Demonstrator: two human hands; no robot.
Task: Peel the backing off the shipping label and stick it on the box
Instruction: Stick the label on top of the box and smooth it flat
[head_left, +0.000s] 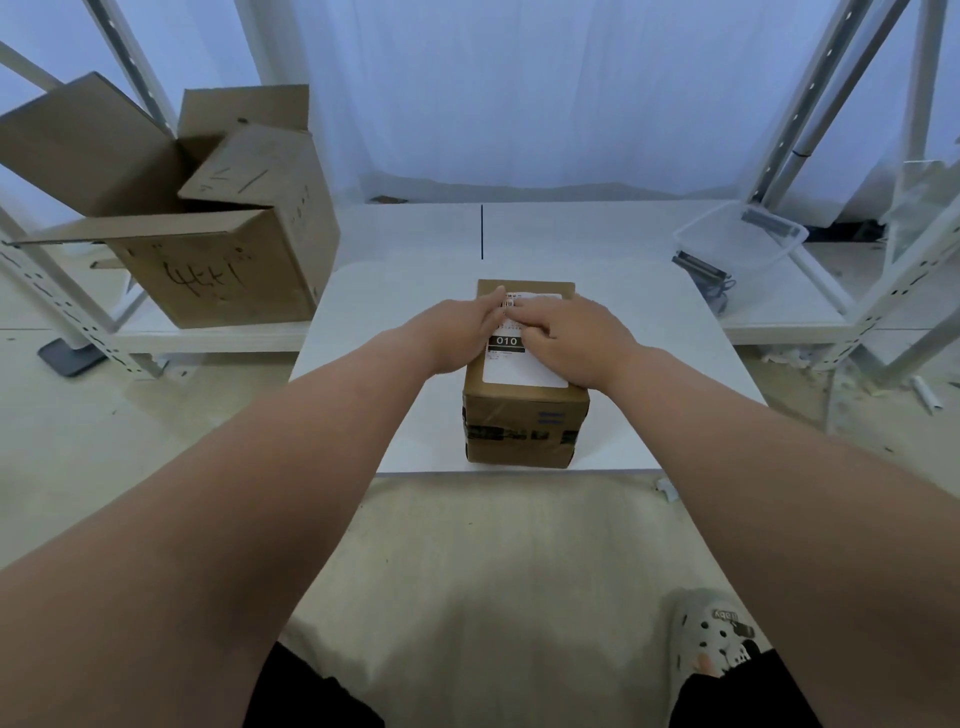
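Both arms are stretched forward, palms down, and the fingertips meet on top of the box. The left hand lies flat with straight fingers along the left edge of the shipping label. The right hand sits just beside it, fingers loosely spread and pointing left across the middle of the label. Neither hand is gripping anything, both are just pressing down on the paper.

So the label is right under the fingers, lying flat on the top face of the box, with "010" printed in a black bar showing between the two hands. The near end of it sticks out uncovered below the wrists.

Count-wise that's two hands, one label and one small taped box. The box stands on the white counter, near its front edge.

Further out, well to the left of the left hand, there's one big open carton on a shelf. Off to the right of the right hand is one clear plastic tub. Down below the right forearm you can see one pale clog on the floor.
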